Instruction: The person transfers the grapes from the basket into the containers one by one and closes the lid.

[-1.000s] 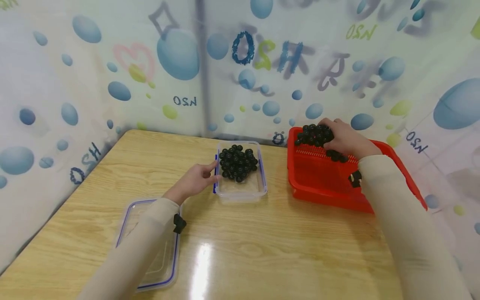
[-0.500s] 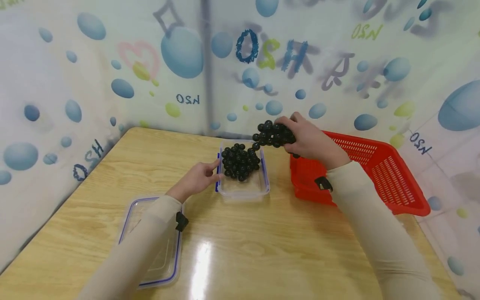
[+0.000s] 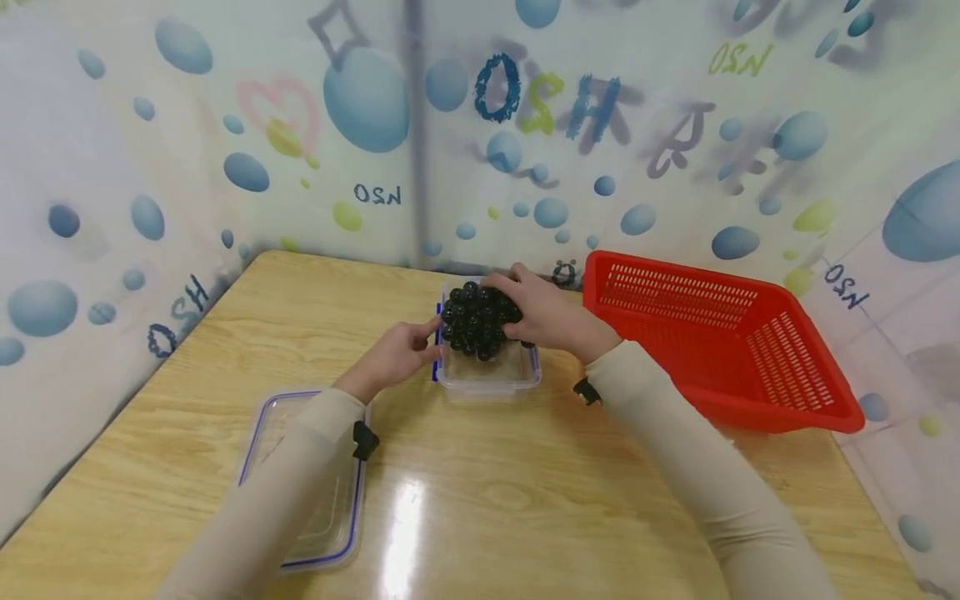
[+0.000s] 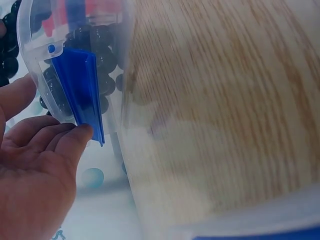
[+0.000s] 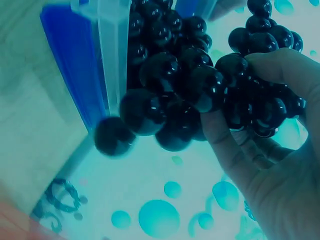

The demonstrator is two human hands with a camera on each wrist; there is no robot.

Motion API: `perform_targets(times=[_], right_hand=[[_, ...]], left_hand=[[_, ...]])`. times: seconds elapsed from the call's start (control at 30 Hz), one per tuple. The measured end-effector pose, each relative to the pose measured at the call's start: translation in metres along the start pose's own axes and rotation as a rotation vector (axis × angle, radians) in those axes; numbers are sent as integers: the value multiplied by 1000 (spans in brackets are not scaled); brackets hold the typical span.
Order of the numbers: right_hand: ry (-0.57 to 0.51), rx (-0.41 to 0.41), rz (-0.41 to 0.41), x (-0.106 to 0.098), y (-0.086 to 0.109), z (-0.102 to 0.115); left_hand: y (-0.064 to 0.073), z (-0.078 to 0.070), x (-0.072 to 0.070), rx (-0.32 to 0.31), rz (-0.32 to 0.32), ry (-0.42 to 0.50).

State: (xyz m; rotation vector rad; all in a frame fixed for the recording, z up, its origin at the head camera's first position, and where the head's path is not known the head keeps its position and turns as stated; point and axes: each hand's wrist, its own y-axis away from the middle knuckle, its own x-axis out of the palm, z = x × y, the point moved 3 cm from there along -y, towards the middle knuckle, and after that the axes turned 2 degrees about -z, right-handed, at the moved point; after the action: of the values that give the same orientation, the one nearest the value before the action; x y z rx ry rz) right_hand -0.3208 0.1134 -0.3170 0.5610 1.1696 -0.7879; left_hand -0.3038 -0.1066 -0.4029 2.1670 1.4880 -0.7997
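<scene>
A clear plastic food container (image 3: 487, 387) stands mid-table with a bunch of black grapes (image 3: 471, 327) inside. My left hand (image 3: 393, 360) holds its left side. In the left wrist view, the fingertips touch the blue latch (image 4: 81, 87) and the thumb is near the rim. My right hand (image 3: 551, 312) grips a second bunch of black grapes (image 5: 265, 112) over the container, close against the first bunch. In the right wrist view, thumb and fingers pinch this bunch from both sides. Where the two bunches meet, I cannot tell them apart.
A red plastic basket (image 3: 798, 412) with slotted walls stands to the right against the patterned wall covering. A clear lid with a blue seal (image 3: 330, 508) lies at the front left, partly under my left sleeve. The wooden table (image 3: 510, 500) carries everything.
My right hand has lifted its bunch of grapes out of the red basket and carried it left, then down to the container. My left hand has stayed at the container's side.
</scene>
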Motion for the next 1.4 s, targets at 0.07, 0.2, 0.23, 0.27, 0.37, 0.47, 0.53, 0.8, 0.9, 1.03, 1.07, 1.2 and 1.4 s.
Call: perform_targets(times=[0.07,0.2,0.23,0.27,0.37,0.47,0.53,0.8,0.9,1.03,1.07,1.2,1.4], right_hand=[[-35,6,-10,4,0,1],[-104,22,-18,14,0,3],[-110,24,-19,17,0,3],[-112,26,-22,20,0,3],[-124,32,-43,31,1,2],[-141,45,-63,40,4,-1],[-162,54,-70,46,7,-2],[-35,24,-86,56,17,-9],[15,45,-61,58,20,-13],[-25,-9,-79,57,22,-13],[-38,-48,-91,57,22,-11],[-82,-180,-107,58,21,-7],[-111,-149,-51,68,21,-10]], left_hand=[[0,-1,-1,0,-12,9],[0,-2,-1,11,-25,25],[0,-2,0,12,-27,29],[0,-2,0,9,-24,34],[-1,-2,1,-1,-19,43],[-3,-2,2,-12,-20,42],[-4,-1,2,-10,-18,35],[-6,-4,0,8,-12,12],[-5,-4,-1,-3,6,9],[-5,-2,-1,-19,19,4],[-4,-1,-2,-23,16,1],[-3,1,-1,-42,15,4],[-3,-1,2,-56,35,20]])
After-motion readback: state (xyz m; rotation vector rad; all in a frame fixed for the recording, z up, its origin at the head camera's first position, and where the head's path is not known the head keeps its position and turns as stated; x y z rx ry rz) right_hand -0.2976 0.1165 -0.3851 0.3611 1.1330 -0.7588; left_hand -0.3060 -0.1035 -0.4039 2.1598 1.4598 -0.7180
